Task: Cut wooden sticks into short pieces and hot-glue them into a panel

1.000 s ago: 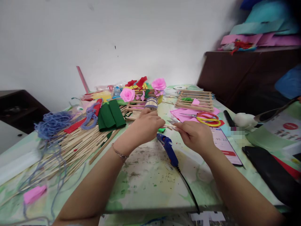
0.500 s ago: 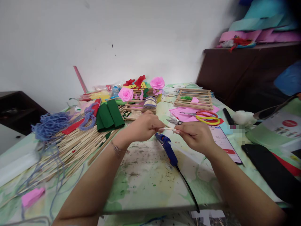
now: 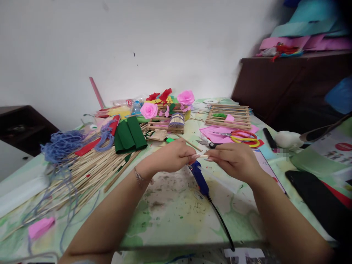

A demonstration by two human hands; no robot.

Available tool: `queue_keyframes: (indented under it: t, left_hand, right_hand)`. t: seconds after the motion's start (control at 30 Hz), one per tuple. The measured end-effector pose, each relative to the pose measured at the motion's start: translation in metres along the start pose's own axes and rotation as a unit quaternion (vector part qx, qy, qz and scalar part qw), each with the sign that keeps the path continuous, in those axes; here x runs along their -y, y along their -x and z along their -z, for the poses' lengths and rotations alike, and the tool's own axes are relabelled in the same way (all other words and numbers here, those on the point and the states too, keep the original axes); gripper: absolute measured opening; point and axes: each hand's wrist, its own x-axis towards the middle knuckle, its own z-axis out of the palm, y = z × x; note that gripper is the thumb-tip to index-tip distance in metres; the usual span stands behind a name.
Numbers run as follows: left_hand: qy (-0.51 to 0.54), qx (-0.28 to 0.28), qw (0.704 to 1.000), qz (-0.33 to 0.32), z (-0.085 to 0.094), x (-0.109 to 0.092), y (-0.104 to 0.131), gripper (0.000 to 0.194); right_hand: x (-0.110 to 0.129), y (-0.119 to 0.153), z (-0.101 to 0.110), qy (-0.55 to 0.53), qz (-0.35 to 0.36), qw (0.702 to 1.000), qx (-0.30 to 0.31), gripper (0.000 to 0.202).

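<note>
Pinched between both hands is a short pale wooden stick (image 3: pixel 204 156), most of it covered by fingers. My left hand (image 3: pixel 178 156) has closed on its left end, and my right hand (image 3: pixel 233 158) grips the right end. Just below them a blue glue gun (image 3: pixel 201 179) lies on the table, its black cord running to the front edge. Behind my right hand are dark-handled scissors (image 3: pixel 210 145) and a second pair with red and yellow handles (image 3: pixel 244 138). A phone (image 3: pixel 268 168) showing digits is partly hidden by my right wrist.
Long wooden sticks (image 3: pixel 90 176), blue yarn (image 3: pixel 64 145) and green folded paper (image 3: pixel 130 136) cover the left side. Stick frames (image 3: pixel 228 116) and pink paper flowers (image 3: pixel 185 97) stand at the back. At right lies a black flat object (image 3: pixel 310 198).
Both hands have drawn closer together on the stick, so less of it shows. They sit slightly lower and farther right in view, and the whole scene has shifted slightly right.
</note>
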Motion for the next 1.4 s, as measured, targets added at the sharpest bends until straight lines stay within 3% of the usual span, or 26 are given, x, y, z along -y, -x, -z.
queue_keyframes:
  t: [0.2, 0.37, 0.47, 0.57, 0.7, 0.83, 0.9, 0.97, 1.07, 1.17, 1.4]
  left_hand:
    - [0.027, 0.009, 0.999, -0.027, 0.007, -0.015, 0.006, 0.039]
    - [0.089, 0.025, 0.995, -0.025, 0.008, -0.010, 0.006, 0.038]
    - [0.047, 0.007, 0.999, -0.010, 0.006, -0.005, 0.002, 0.035]
    - [-0.118, -0.047, 0.991, 0.046, 0.000, -0.006, -0.004, 0.029]
    - [-0.319, -0.174, 0.926, 0.105, -0.006, -0.016, -0.005, 0.023]
    - [-0.295, -0.286, 0.906, 0.098, -0.002, -0.024, 0.001, 0.034]
    - [-0.265, -0.341, 0.898, 0.081, 0.000, -0.026, 0.003, 0.040]
    - [-0.264, -0.408, 0.871, 0.069, -0.001, -0.028, 0.003, 0.040]
    - [-0.290, -0.505, 0.809, 0.079, -0.008, -0.028, 0.001, 0.040]
    - [-0.286, -0.531, 0.791, 0.097, -0.014, -0.024, -0.001, 0.044]
    - [-0.237, -0.512, 0.822, 0.081, -0.015, -0.012, -0.003, 0.046]
  right_hand:
    - [0.003, 0.001, 0.005, -0.101, 0.012, 0.995, -0.006, 0.021]
    - [0.005, 0.001, 0.008, -0.140, 0.000, 0.990, 0.000, 0.020]
    - [0.003, 0.000, 0.004, -0.107, -0.047, 0.993, 0.007, 0.023]
    - [0.002, -0.004, -0.004, -0.009, -0.102, 0.995, 0.002, 0.025]
    - [0.012, -0.021, -0.001, 0.095, -0.131, 0.987, 0.013, 0.028]
    - [0.033, -0.047, 0.016, 0.104, -0.111, 0.988, -0.005, 0.036]
    - [0.042, -0.061, 0.021, 0.118, -0.144, 0.982, -0.043, 0.050]
    - [0.047, -0.073, 0.019, 0.155, -0.183, 0.966, -0.095, 0.059]
    - [0.050, -0.086, 0.006, 0.184, -0.189, 0.951, -0.162, 0.056]
    - [0.049, -0.090, -0.008, 0.173, -0.175, 0.948, -0.203, 0.049]
    - [0.043, -0.088, -0.015, 0.151, -0.204, 0.950, -0.182, 0.045]
